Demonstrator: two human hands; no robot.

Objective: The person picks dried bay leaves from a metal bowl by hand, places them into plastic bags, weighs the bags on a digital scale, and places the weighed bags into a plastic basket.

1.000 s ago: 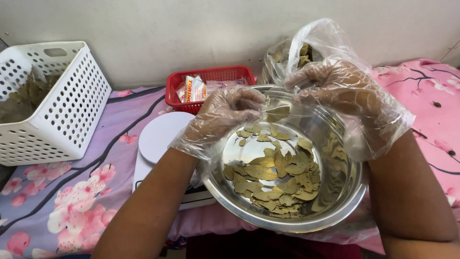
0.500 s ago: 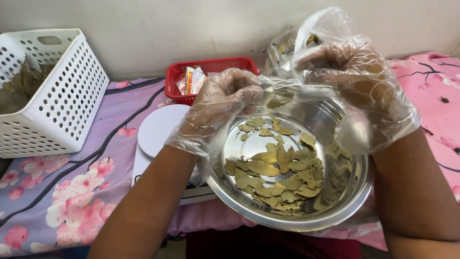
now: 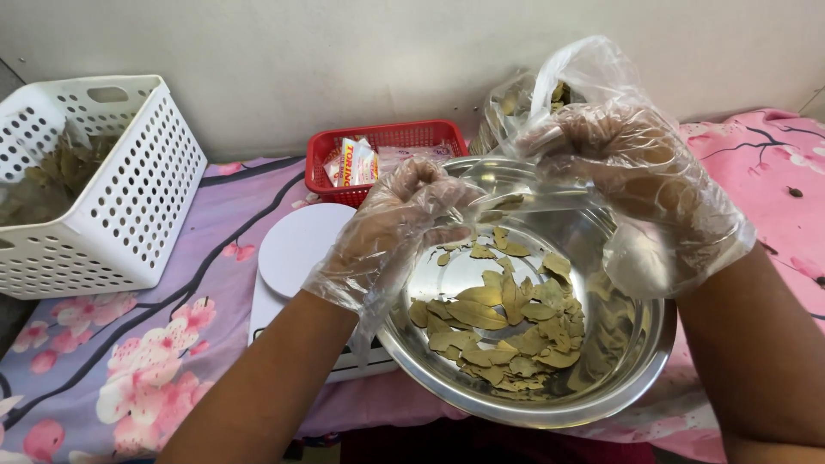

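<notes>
Hands [image 3: 412, 215] raised, small bag [image 3: 507, 193] now stretched

Floral cloth [image 3: 129, 378], white basket [image 3: 129, 198], red tray [image 3: 387, 137], scale [image 3: 296, 249]

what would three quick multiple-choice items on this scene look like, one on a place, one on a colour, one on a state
1. Where does the white basket stand?
A. at the left of the table
B. inside the steel bowl
C. on the scale

2. What colour is the small basket behind the bowl?
A. blue
B. red
C. black

3. What state are the dried leaves in the steel bowl in?
A. loose, in a thin layer
B. under water
C. sealed in a jar

Answers:
1 A, it stands at the far left on the flowered cloth.
2 B, its mesh walls are red.
3 A, they lie scattered with bare metal showing between them, below the left hand and right hand, both in clear gloves and pinching a clear bag between them.
</notes>
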